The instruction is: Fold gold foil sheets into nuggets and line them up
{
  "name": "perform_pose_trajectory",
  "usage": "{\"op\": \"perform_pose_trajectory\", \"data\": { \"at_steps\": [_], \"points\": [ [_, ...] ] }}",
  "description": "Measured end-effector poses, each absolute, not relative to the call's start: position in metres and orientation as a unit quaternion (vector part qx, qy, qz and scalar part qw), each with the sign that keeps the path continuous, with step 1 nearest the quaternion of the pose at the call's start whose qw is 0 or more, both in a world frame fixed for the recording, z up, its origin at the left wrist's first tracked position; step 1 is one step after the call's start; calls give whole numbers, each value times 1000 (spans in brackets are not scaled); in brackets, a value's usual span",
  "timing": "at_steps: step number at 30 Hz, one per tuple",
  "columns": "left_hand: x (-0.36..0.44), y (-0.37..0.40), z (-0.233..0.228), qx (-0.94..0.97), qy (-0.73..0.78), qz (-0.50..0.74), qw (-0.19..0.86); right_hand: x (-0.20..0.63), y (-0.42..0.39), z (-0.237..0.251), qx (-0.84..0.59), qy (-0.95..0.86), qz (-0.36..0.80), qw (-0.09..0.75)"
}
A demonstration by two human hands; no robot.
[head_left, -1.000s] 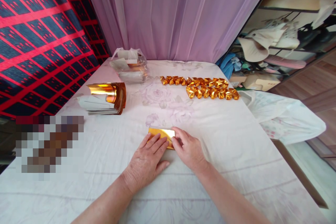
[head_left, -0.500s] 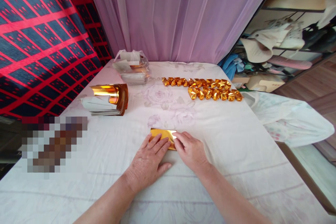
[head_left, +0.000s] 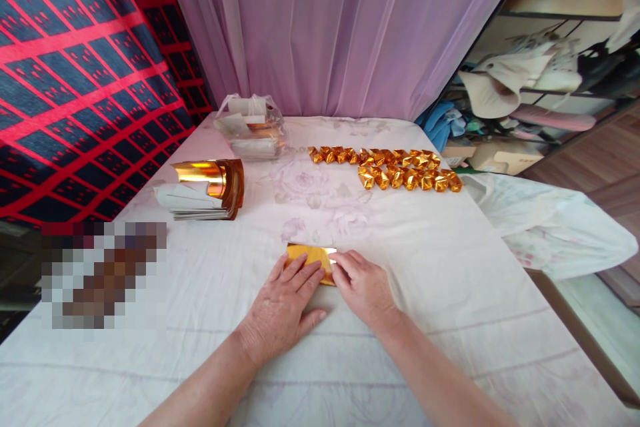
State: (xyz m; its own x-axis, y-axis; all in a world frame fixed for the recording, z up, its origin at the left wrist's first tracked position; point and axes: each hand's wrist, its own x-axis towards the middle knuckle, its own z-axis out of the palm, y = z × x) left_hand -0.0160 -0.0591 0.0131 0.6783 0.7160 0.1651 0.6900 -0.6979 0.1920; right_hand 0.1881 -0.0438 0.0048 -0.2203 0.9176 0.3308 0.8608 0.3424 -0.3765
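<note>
your left hand (head_left: 283,307) lies flat, palm down, on the white floral cloth (head_left: 440,293), fingers spread slightly and pressing on the near left part of a folded gold foil sheet (head_left: 311,256). your right hand (head_left: 364,288) sits just beside it, touching the sheet's right end; its fingers are curled close together at that edge, and you cannot tell from this view whether they pinch the foil or only press it. the sheet lies flat on the cloth, near the front centre of the surface, with its far edge uncovered. both forearms enter from the bottom edge and cover the cloth directly in front of you.

to your left, at the same depth, a blurred pixelated patch hides whatever lies there. farther back on the left, a stack of foil sheets (head_left: 205,195) rests on the cloth, its top gold leaves curling upward. beyond it, a clear plastic bag (head_left: 250,127) holds more sheets, near the far edge.

at far centre-right, folded gold pieces (head_left: 395,168) lie in two rows, touching one another, well apart from your hands. nothing stands between your hands and these rows. behind the surface hangs a lilac curtain (head_left: 340,27). a red and dark patterned fabric (head_left: 75,73) covers the left side. on the right, white cloth (head_left: 555,227) drapes off the edge, and cluttered shelves (head_left: 540,80) stand beyond.
</note>
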Motion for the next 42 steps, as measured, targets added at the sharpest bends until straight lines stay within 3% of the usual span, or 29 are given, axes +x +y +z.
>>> {"op": "perform_pose_trajectory", "data": {
  "at_steps": [42],
  "points": [
    [-16,-57,14,910,392,109,84,188,-44,3,-571,-787,21,230]
  ]
}}
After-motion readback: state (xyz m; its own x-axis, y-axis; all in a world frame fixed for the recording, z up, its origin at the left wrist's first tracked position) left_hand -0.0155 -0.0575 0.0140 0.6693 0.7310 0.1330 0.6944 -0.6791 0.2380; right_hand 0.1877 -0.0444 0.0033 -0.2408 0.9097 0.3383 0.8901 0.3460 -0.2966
